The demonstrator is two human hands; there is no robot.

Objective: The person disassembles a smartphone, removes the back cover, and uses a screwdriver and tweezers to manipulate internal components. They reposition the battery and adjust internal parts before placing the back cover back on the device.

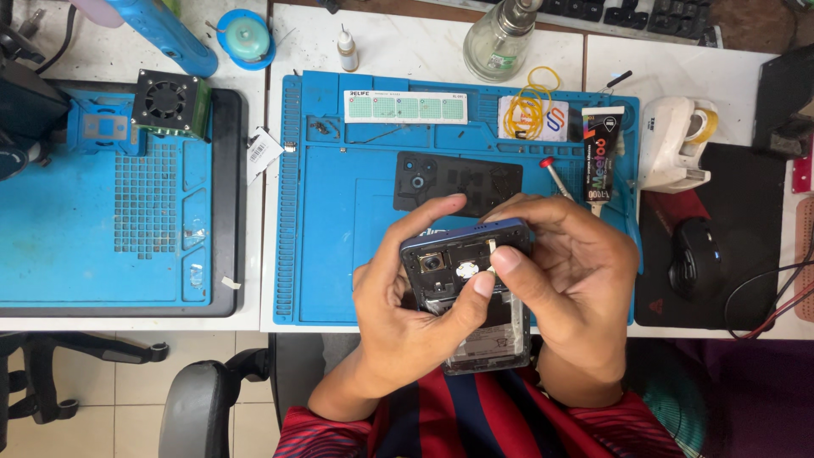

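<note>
An opened smartphone (462, 254) with its back cover off and its inner parts and camera module showing is held over the front edge of the blue repair mat (339, 220). My left hand (407, 314) grips its left side, thumb pressed on the inner board. My right hand (568, 288) wraps the right side, its thumb tip meeting the left thumb on a small part near the top. The phone's black back cover (454, 178) lies flat on the mat just beyond my hands.
A red-tipped screwdriver (555, 175), a black glue tube (600, 153), yellow rubber bands (530, 106) and a glass bottle (500, 38) lie at the mat's far side. A tape dispenser (674, 140) and black mouse (695, 254) sit right. A second blue mat with fan (170, 102) is left.
</note>
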